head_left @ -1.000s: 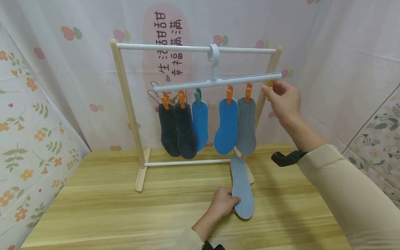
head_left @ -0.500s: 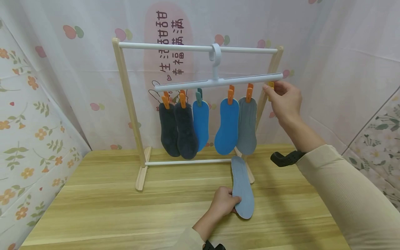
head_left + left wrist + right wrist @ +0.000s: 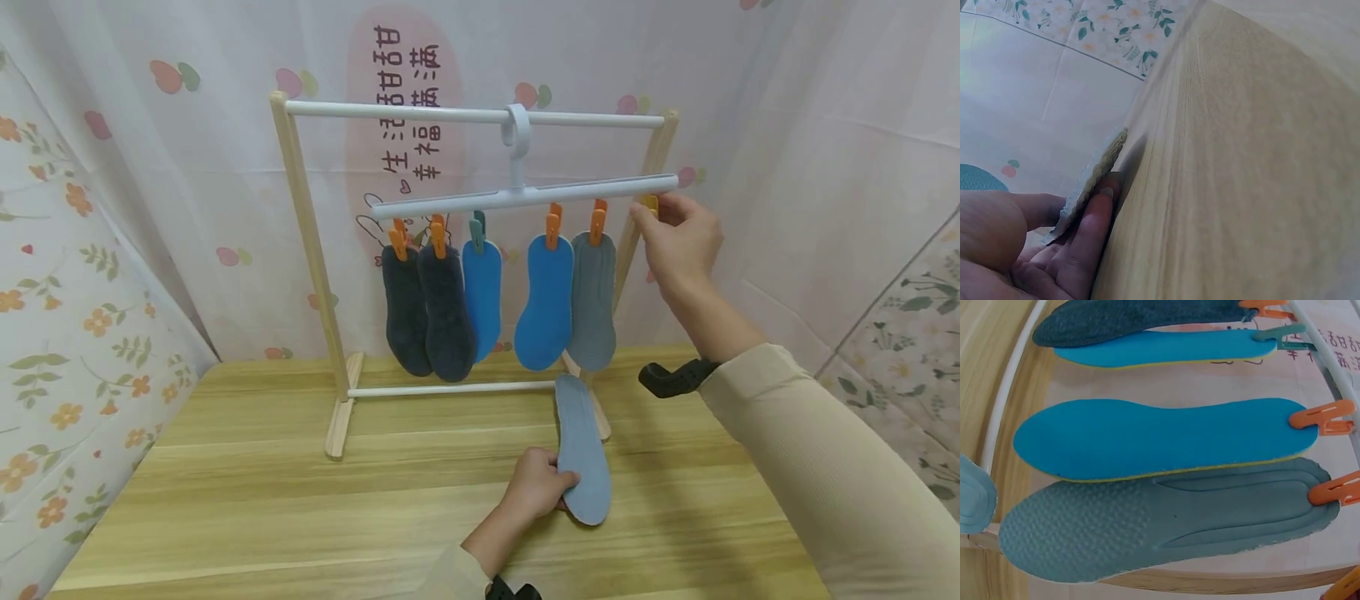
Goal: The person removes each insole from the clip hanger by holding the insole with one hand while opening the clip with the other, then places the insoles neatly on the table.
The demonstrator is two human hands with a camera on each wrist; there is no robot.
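My left hand (image 3: 536, 485) pinches a grey insole (image 3: 583, 454) by its side, thumb on top and fingers beneath, low over the table. In the left wrist view the insole's edge (image 3: 1094, 178) shows between thumb and fingers. Up at the right end of the white hanger (image 3: 450, 202), my right hand (image 3: 684, 237) pinches a yellow clothespin (image 3: 649, 202). Left of that hand hang a grey insole (image 3: 593, 304), a blue insole (image 3: 545, 308), another blue insole (image 3: 482, 300) and two dark fuzzy insoles (image 3: 447, 321), held by orange clothespins (image 3: 552, 227) and one green clothespin (image 3: 477, 233).
The hanger hooks over the top white bar (image 3: 405, 112) of a wooden rack (image 3: 311, 242), tilted with its right end higher. The rack's lower bar (image 3: 457, 388) runs just above the wooden table (image 3: 262, 517). Patterned curtains (image 3: 82, 275) surround the table.
Little differs. The right forearm has shifted slightly left and down, while the right hand keeps its grip on the yellow clothespin. The left hand and its insole hold still.
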